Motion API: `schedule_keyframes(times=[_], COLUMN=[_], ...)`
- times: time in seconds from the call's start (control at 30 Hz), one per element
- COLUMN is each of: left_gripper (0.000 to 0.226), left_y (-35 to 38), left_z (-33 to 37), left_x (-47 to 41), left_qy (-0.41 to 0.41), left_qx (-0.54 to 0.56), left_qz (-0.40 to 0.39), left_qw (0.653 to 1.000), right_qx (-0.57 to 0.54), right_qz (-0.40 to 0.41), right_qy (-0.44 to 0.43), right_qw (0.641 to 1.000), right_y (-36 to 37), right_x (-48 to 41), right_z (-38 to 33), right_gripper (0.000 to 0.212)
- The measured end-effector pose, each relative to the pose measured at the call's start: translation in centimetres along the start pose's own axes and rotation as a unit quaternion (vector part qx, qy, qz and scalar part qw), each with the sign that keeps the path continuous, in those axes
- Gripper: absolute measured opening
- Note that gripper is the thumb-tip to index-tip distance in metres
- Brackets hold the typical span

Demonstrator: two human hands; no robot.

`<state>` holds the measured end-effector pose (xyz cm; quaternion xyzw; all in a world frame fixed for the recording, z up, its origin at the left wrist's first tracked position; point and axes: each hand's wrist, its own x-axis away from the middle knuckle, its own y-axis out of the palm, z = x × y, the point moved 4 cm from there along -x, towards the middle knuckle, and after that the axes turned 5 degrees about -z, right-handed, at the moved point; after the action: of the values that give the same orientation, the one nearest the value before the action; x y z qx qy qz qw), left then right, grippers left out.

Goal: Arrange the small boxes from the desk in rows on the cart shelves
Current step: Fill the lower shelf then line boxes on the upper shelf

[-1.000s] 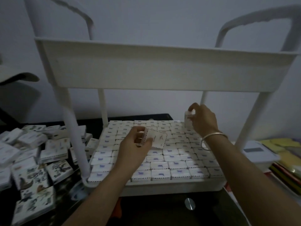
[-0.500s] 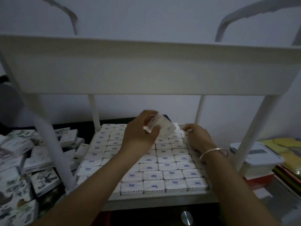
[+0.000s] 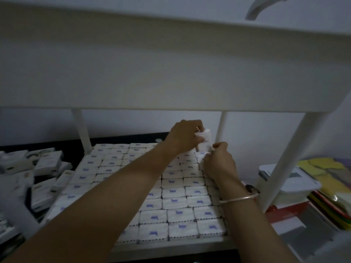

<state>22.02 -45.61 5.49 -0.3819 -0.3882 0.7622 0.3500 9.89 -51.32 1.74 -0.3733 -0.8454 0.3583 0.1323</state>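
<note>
The white cart's lower shelf (image 3: 171,249) carries several tight rows of small white boxes (image 3: 175,215) with purple marks. My left hand (image 3: 183,137) reaches to the shelf's far right corner and grips one small white box (image 3: 205,142), held upright above the rows. My right hand (image 3: 220,164), with a bangle at the wrist, is just below and right of it, its fingertips pinching a box (image 3: 202,155) at the far right end of the rows. The cart's upper shelf (image 3: 171,69) fills the top of the view.
Loose small boxes (image 3: 47,164) are heaped on the dark desk at the left. A white cart post (image 3: 281,164) stands at the right, close to my right wrist. Beyond it sit a white lidded container (image 3: 288,183) and stacked colourful folders (image 3: 330,186).
My head has moved closer and lower under the upper shelf. My left hand carried its box from mid-shelf to the far right corner, and my right hand came to meet it there.
</note>
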Motion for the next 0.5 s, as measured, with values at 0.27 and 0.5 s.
schedule_keyframes(times=[0.27, 0.5], left_gripper=[0.030, 0.038], left_y=[1.0, 1.7], left_z=[-0.1, -1.1], left_x=[-0.4, 2.2], left_qy=[0.020, -0.009], left_qx=[-0.058, -0.087], left_qz=[-0.123, -0.100], left_qw=[0.990, 0.991], right_qx=[0.057, 0.111], right_qz=[0.077, 0.086], right_qy=[-0.010, -0.055], right_qw=[0.995, 0.989], right_y=[-0.3, -1.4], right_x=[0.1, 1.3], right_z=[0.1, -2.4], right_gripper=[0.032, 0.045])
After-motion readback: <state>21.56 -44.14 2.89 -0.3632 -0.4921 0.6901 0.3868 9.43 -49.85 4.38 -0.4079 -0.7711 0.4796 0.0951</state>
